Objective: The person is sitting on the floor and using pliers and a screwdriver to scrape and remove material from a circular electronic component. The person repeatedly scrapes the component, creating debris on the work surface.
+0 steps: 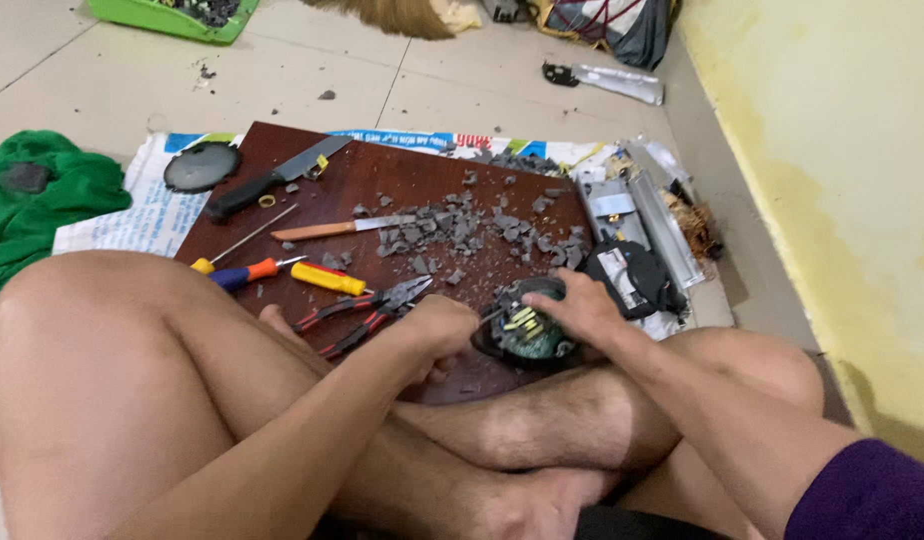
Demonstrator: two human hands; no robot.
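I sit cross-legged on the floor over a dark wooden board [312, 195]. My left hand [440, 330] is closed round a thin metal tool whose tip reaches into a round black part with a green circuit board [527, 335]. On the far rim of that round part rests my right hand [582, 305], holding it steady on the board. Red-handled pliers [367, 312] lie just left of my left hand.
Several grey broken bits [462, 230] litter the board. Two knives [272, 182] [332, 229], screwdrivers [244, 273] [327, 279] and a black disc [202, 166] lie at left. Metal strips and black parts [632, 240] sit at right. A green cloth [42, 195] and green tray [172, 15] lie beyond.
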